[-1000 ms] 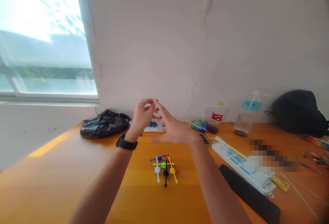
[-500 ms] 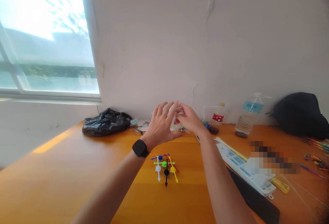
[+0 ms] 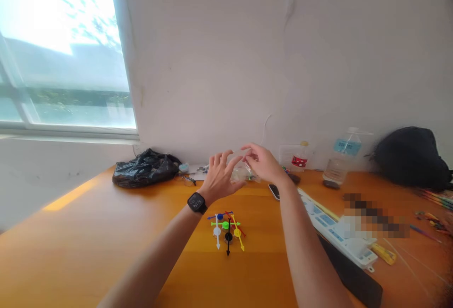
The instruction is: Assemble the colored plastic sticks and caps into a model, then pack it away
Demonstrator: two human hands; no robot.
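My left hand [image 3: 221,178] is open above the desk, its fingers and thumb spread; a dark smartwatch [image 3: 197,202] is on that wrist. My right hand [image 3: 264,164] is bent at the fingers, index finger and thumb apart. A crumpled clear plastic bag [image 3: 240,174] shows between and behind the hands, partly hidden; whether the right fingers still touch it is unclear. Nearer me, several spinner arrows stand grouped: white [image 3: 217,231], black [image 3: 228,236], yellow [image 3: 237,233], green [image 3: 225,225], blue [image 3: 220,216], and a red one partly hidden.
A black plastic bag [image 3: 146,169] and glasses [image 3: 189,180] lie at the back left. Rightward are a phone [image 3: 274,192], a red-labelled bottle [image 3: 299,161], a large water bottle [image 3: 338,164], a white power strip [image 3: 327,225], a long black object [image 3: 357,270] and a black bag [image 3: 412,159].
My hands have drawn apart and their fingers have loosened. The clear plastic that was between them now shows lower, behind them. The spinner arrows have stayed in place.
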